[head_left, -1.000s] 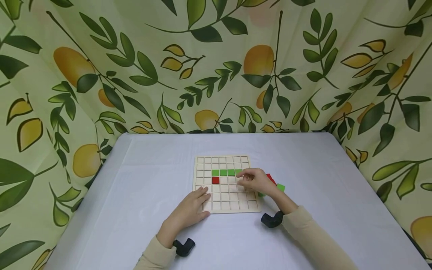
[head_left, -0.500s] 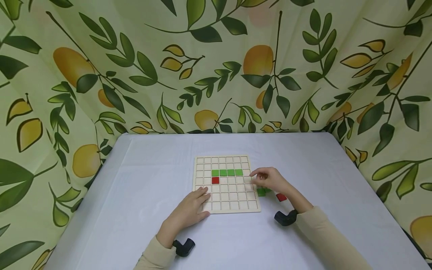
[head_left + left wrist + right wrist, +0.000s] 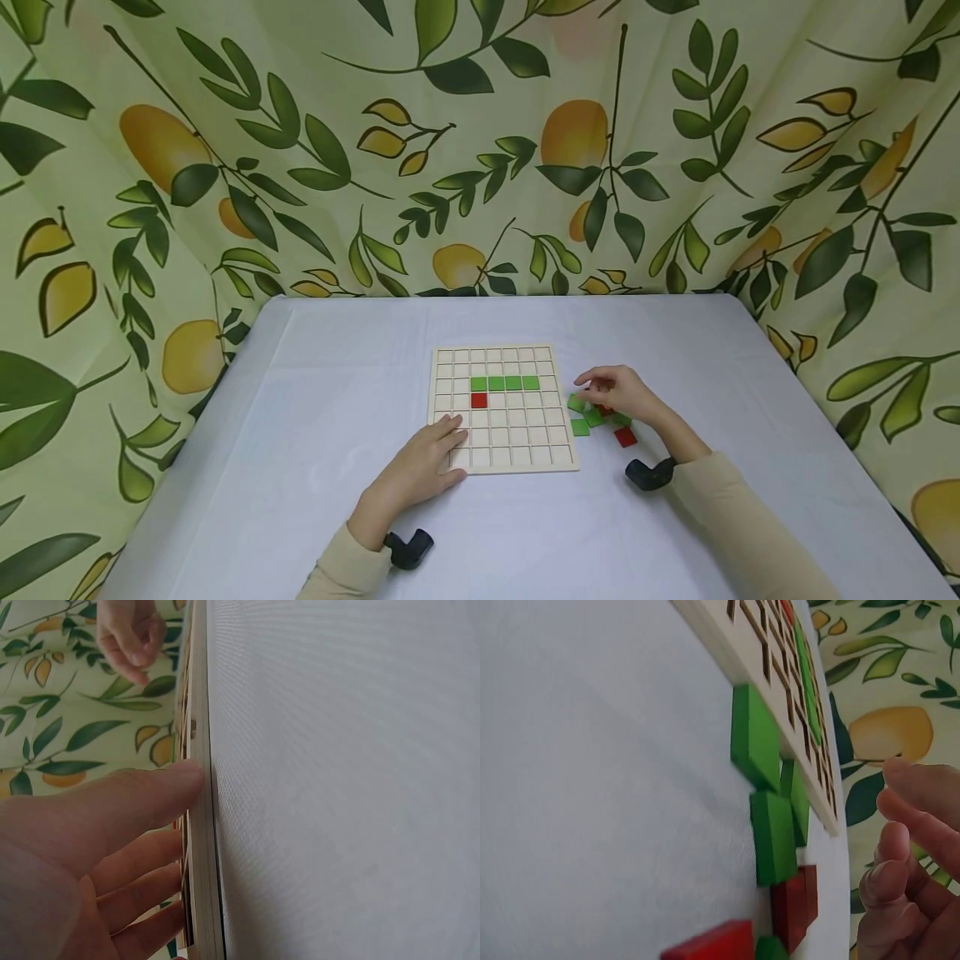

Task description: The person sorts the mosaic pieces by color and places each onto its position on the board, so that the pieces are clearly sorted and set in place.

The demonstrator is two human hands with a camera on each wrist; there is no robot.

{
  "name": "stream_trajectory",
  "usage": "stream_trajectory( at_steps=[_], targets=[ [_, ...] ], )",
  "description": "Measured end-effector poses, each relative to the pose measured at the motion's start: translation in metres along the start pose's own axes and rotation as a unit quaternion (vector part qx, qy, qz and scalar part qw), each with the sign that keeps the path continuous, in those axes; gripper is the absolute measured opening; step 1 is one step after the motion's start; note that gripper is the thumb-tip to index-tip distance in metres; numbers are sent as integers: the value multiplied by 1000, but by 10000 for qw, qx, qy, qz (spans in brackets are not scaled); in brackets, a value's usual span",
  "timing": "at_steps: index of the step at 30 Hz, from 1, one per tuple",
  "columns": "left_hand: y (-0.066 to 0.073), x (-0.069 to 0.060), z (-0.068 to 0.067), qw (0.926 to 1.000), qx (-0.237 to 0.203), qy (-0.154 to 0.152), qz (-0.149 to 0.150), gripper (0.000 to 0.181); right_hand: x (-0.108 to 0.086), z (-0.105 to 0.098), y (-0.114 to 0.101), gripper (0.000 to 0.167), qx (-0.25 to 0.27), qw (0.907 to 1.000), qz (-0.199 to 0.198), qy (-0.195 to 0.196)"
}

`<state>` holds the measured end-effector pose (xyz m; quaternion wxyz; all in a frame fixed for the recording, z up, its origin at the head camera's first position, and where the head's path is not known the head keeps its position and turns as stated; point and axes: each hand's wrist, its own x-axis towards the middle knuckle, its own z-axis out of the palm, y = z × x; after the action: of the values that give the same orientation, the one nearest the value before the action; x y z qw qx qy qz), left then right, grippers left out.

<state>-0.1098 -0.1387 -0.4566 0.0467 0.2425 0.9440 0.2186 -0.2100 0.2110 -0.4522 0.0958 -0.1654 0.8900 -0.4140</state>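
Head view: green row [image 3: 512,383] on grid board [image 3: 498,436], long axis left-right. Left hand [image 3: 418,462], fingers extended, touches grid board. Right hand [image 3: 618,392], fingers loosely bent, empty, has shifted rightward above loose tiles [image 3: 594,417].

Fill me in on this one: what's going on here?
A person is working bare-handed with a wooden grid board on a table with a white cover. The left grip rests at the board's near left corner, and the right grip hovers by the loose green and red squares to the right of the board, with no square visible in it. On the board, four green squares form a row, and one red square sits just nearer than the leftmost green.
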Motion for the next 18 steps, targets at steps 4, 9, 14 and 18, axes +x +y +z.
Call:
stream_trajectory(
  at_steps=[4, 9, 14, 18],
  targets=[
    [0, 0, 0, 10000, -47, -29, -23, 55, 1, -5, 11, 23, -112, 9998, 70, 153],
    [-1, 1, 1, 10000, -24, -34, -2, 56, 1, -9, 25, 24, -186, 9992, 235, 264],
    [-2, 1, 1, 10000, -14, -54, -9, 56, 1, -11, 30, 26, -224, 9984, 476, 208],
    [-2, 1, 1, 10000, 24, -30, 21, 56, 2, -14, 32, 27, -238, 9980, 568, 143]
  ],
)
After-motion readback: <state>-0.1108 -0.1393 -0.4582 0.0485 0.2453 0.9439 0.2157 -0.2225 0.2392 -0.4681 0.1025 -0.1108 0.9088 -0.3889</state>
